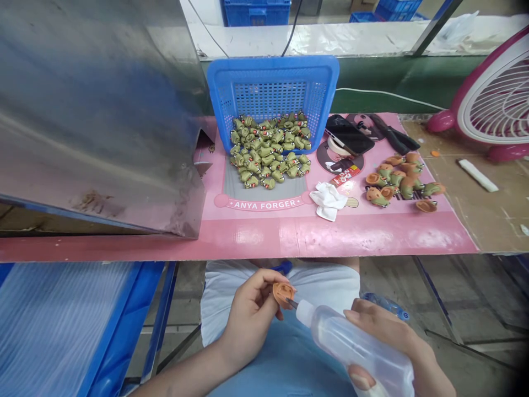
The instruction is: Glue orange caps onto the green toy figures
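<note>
Above my lap, my left hand [257, 306] pinches a small orange hollow piece [283, 292], its open side facing up. My right hand [386, 333] is wrapped around a translucent squeeze bottle [355, 342], tilted with its nozzle [291, 302] at the orange piece's hollow. Whether any liquid is coming out is too small to tell. On the mat to the right lies a cluster of green figure parts with orange tops [399, 179], and a loose orange piece [426, 205] sits beside them. Many green parts [268, 149] fill a blue basket and spill out at its front.
The blue basket [326, 82] lies tipped on the pink mat [248, 237]. A phone [349, 134], a crumpled white cloth [328, 200], a red wrapper [346, 175] and a black-handled tool [394, 135] are near it. A metal housing [103, 110] stands left, a pink fan [491, 94] right.
</note>
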### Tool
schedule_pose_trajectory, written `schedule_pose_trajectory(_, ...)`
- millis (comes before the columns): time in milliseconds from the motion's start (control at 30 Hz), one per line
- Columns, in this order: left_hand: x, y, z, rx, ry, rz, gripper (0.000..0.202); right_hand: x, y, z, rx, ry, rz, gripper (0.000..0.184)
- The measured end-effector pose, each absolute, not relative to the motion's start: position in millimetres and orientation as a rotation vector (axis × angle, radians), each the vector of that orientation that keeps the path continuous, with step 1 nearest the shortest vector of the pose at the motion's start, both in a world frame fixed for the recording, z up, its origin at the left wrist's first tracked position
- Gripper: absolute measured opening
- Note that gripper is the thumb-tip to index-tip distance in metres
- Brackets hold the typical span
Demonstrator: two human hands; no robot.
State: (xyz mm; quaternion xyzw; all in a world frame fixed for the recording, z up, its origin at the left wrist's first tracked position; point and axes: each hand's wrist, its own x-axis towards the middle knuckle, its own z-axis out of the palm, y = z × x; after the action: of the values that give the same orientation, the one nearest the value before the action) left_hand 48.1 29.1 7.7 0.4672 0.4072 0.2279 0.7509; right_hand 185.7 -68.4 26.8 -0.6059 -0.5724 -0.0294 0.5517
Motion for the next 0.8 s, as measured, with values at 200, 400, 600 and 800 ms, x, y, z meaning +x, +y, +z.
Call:
schedule_pose_trajectory(200,48.2,29.8,7.3,1.035,0.907,0.502,0.008,186.0,-68.3,28.3,-1.393,-1.357,-0.019,0.029)
schedule_pose_trajectory(400,48.3,29.1,6.4,1.031,0.938,0.525,0.006,182.0,-67.9,29.0,-1.416,-1.286,0.000,0.027)
schedule_pose_trajectory(600,46.7,28.6,5.9,1.056,0.948,0.544,0.005,179.3,-66.9,29.0,-1.444,-1.241,0.000,0.027)
schedule_pose_trajectory(800,46.0,28.4,5.7,1.054,0.953,0.547,0.006,173.2,-65.3,31.3,-1.523,-1.101,0.001,0.025)
